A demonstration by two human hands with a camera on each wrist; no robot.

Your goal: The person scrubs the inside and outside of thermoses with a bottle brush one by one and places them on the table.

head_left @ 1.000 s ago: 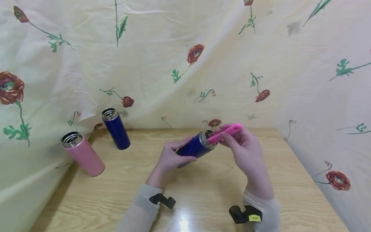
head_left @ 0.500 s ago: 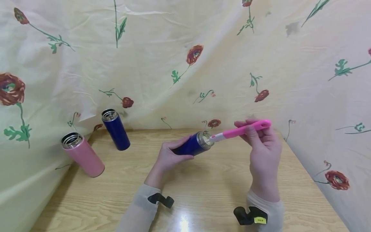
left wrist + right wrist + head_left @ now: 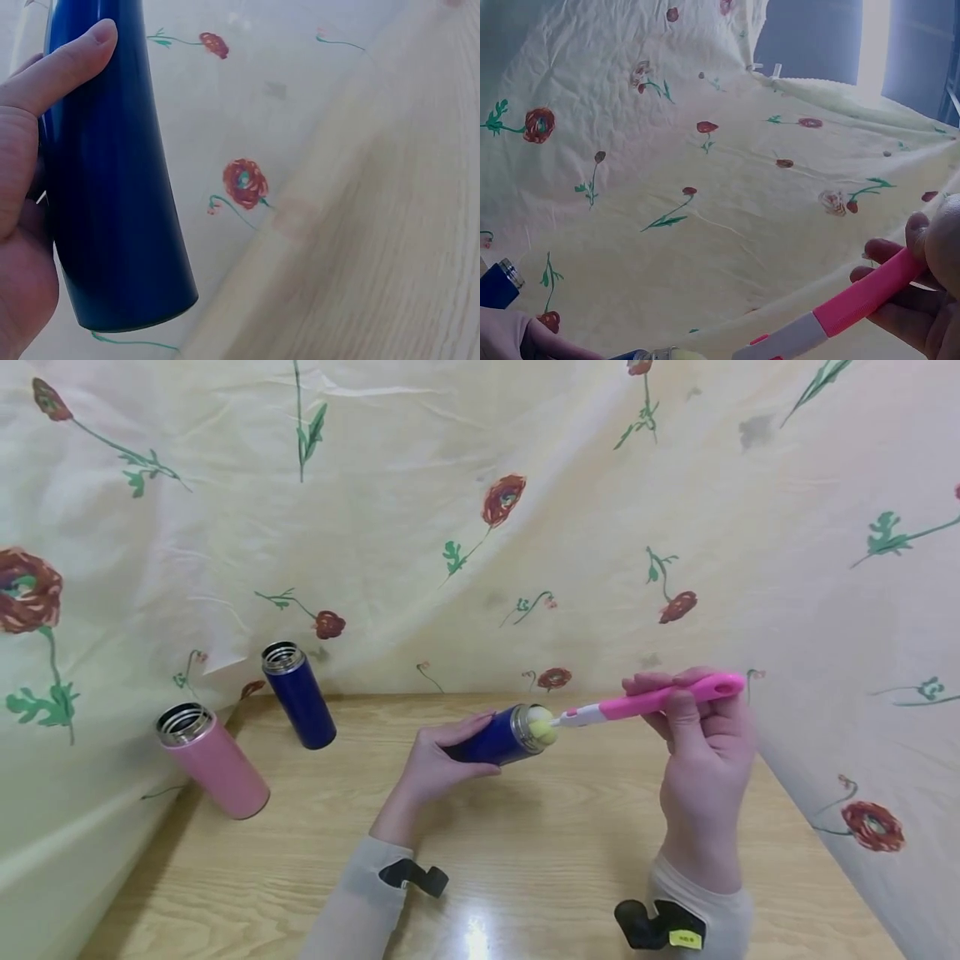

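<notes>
My left hand [image 3: 438,764] grips a dark blue bottle [image 3: 487,740] by its body, tilted above the table with its steel mouth facing right. In the left wrist view the thumb lies across the blue bottle [image 3: 124,195]. With the thumb and fingers of my right hand [image 3: 705,772], I hold a bottle brush [image 3: 637,703] by its pink handle. Its white neck leads to a pale yellow and white sponge head [image 3: 542,727], which sits in the bottle's mouth, partly out. The right wrist view shows the pink handle [image 3: 870,296] between thumb and fingers.
A second dark blue bottle [image 3: 302,700] stands lidless at the back left of the wooden table [image 3: 525,860]. In front of it, farther left, is a lidless pink bottle [image 3: 221,766]. Flowered cloth [image 3: 420,527] hangs behind and along both sides.
My right hand has moved to the right, drawing the brush outward. At first only the pink handle showed; now the white neck and part of the sponge are visible. The left hand stays nearly still.
</notes>
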